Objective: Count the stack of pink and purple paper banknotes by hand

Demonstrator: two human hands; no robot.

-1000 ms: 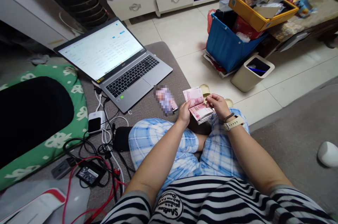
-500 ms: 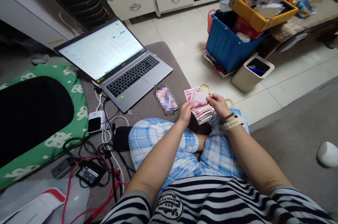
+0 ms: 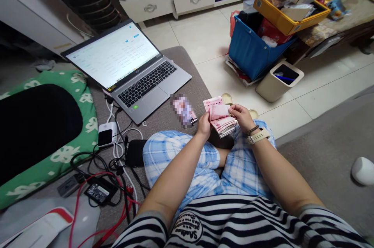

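A thick wad of pink banknotes (image 3: 223, 126) is folded over in my left hand (image 3: 204, 125), whose fingers are closed around its left side. Between the thumb and fingers of my right hand (image 3: 240, 115) is the right edge of one banknote (image 3: 219, 111), lifted off the folded wad and spanning both hands. Behind it, the flat ends of more notes stick up toward the floor. A phone (image 3: 184, 111), its screen blurred out, lies on the grey cushion to the left of my hands.
An open laptop (image 3: 146, 88) rests on the grey cushion (image 3: 175, 56). Cables and a power adapter (image 3: 101, 192) lie tangled at left beside a green mat (image 3: 70, 154). On the tiled floor stand a beige bin (image 3: 269, 88) and a blue box (image 3: 248, 51) with a yellow tray (image 3: 288, 20) on top.
The lifted banknote has shifted slightly and now stretches flatter between my hands. My left thumb has drawn back a little to the left; the wad stays in place.
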